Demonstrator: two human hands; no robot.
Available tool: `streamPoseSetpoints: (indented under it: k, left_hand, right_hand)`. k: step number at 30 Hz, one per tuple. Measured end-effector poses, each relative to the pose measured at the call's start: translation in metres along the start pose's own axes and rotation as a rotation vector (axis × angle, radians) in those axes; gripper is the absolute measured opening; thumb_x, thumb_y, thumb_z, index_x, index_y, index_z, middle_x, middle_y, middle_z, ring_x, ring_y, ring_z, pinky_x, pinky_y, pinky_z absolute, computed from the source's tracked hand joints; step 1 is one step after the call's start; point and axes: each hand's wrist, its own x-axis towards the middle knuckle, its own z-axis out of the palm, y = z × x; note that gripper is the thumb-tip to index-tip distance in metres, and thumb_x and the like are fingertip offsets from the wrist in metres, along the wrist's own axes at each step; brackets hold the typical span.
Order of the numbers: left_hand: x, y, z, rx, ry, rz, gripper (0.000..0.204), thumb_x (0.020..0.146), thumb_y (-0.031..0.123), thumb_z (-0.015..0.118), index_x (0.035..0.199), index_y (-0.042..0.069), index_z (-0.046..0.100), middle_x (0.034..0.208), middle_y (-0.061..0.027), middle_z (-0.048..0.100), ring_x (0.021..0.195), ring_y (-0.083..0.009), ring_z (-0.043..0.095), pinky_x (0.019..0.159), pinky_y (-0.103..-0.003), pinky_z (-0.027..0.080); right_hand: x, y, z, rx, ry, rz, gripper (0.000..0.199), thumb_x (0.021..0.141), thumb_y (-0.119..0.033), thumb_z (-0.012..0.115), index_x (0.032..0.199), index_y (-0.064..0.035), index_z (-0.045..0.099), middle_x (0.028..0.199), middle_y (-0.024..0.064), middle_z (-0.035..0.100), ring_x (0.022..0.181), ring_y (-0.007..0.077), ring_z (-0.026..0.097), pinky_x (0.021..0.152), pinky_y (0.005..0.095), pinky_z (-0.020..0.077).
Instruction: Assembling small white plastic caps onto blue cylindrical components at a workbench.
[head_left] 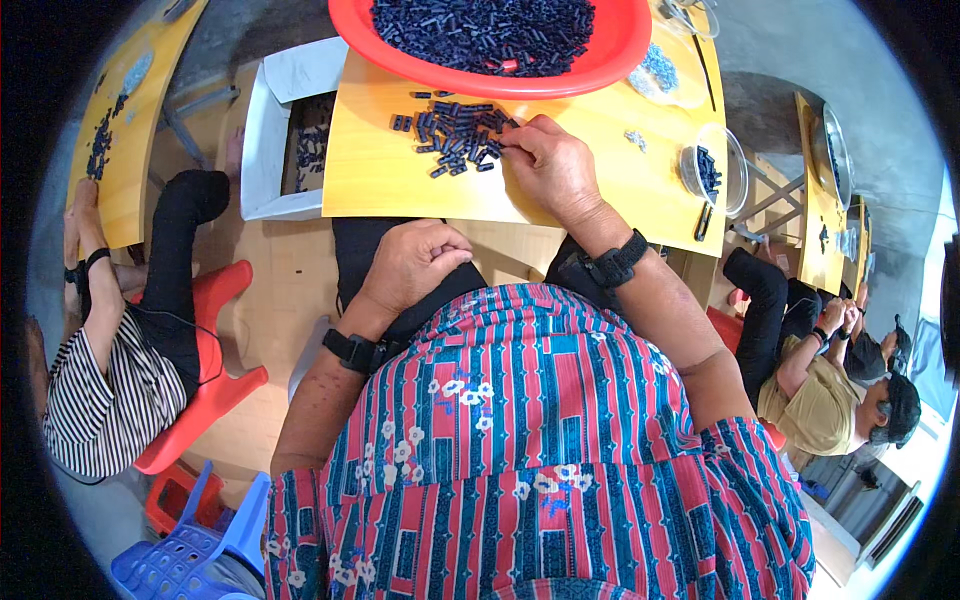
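Observation:
A loose pile of small black tube-like pieces (462, 133) lies on the yellow table in front of me. My right hand (553, 168) rests at the pile's right side, thumb and fingers pinched together against its edge. Whatever the fingertips hold is hidden. Over my lap, just below the table's near edge, my left hand (420, 262) is closed with its fingers curled in. Its contents, if any, do not show. Behind the pile stands a wide red basin (620, 70) heaped with many more black pieces and one small red piece (509, 66).
Left of the yellow table (365, 185) sits a white open box (268, 180) with black pieces inside. On the right are a clear tub (737, 170), a black pen-like stick (704, 222) and a bag of bluish bits (655, 72). Other people sit at tables on both sides.

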Motion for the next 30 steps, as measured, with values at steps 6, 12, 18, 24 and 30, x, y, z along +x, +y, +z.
streamPoseSetpoints:
  k: [6, 12, 18, 24, 30]
  left_hand:
    - [0.000, -0.001, 0.001, 0.029, 0.005, -0.003, 0.008, 0.080, 0.008, 0.072, 0.086, 0.003, 0.071, 0.072, -0.0058, 0.062, 0.059, -0.0124, 0.056, 0.057, -0.026, 0.046]
    - [0.001, -0.001, 0.002, 0.006, 0.043, -0.006, 0.008, 0.078, 0.010, 0.073, 0.083, 0.004, 0.071, 0.068, -0.0077, 0.061, 0.057, -0.0175, 0.056, 0.055, -0.030, 0.045]
    - [0.013, 0.008, -0.001, 0.000, 0.023, 0.067, 0.006, 0.079, 0.006, 0.073, 0.085, 0.003, 0.071, 0.070, -0.0040, 0.061, 0.057, -0.0104, 0.054, 0.054, -0.025, 0.043]
    - [0.029, 0.029, 0.006, 0.017, 0.069, 0.136, 0.029, 0.079, 0.005, 0.073, 0.107, 0.004, 0.066, 0.080, -0.0044, 0.059, 0.063, -0.0111, 0.054, 0.059, -0.025, 0.046]
    - [0.054, 0.029, 0.030, 0.221, 0.144, 0.187, 0.038, 0.080, 0.007, 0.070, 0.117, 0.007, 0.061, 0.089, -0.0124, 0.061, 0.073, -0.0260, 0.061, 0.069, -0.034, 0.051]
  right_hand:
    - [-0.005, 0.002, -0.001, -0.061, -0.022, 0.008, 0.011, 0.079, -0.013, 0.069, 0.088, -0.0074, 0.072, 0.085, 0.0099, 0.067, 0.077, 0.0301, 0.067, 0.071, 0.0378, 0.0546]
    - [-0.014, 0.010, -0.004, -0.013, 0.032, -0.021, 0.007, 0.078, -0.012, 0.066, 0.082, -0.0090, 0.070, 0.081, 0.0111, 0.062, 0.070, 0.0320, 0.064, 0.066, 0.0418, 0.0535]
    - [-0.020, 0.021, -0.011, -0.004, -0.012, -0.042, 0.006, 0.079, -0.012, 0.066, 0.083, -0.0092, 0.069, 0.080, 0.0110, 0.061, 0.071, 0.0320, 0.063, 0.066, 0.0412, 0.0529]
    - [-0.033, 0.021, -0.023, 0.030, -0.106, -0.164, 0.013, 0.079, -0.006, 0.069, 0.091, -0.0089, 0.066, 0.084, 0.0098, 0.062, 0.075, 0.0300, 0.065, 0.068, 0.0377, 0.0535]
    - [-0.043, 0.021, -0.026, 0.079, -0.144, -0.215, 0.014, 0.079, -0.005, 0.068, 0.093, -0.0096, 0.065, 0.084, 0.0083, 0.061, 0.075, 0.0294, 0.064, 0.068, 0.0379, 0.0535]
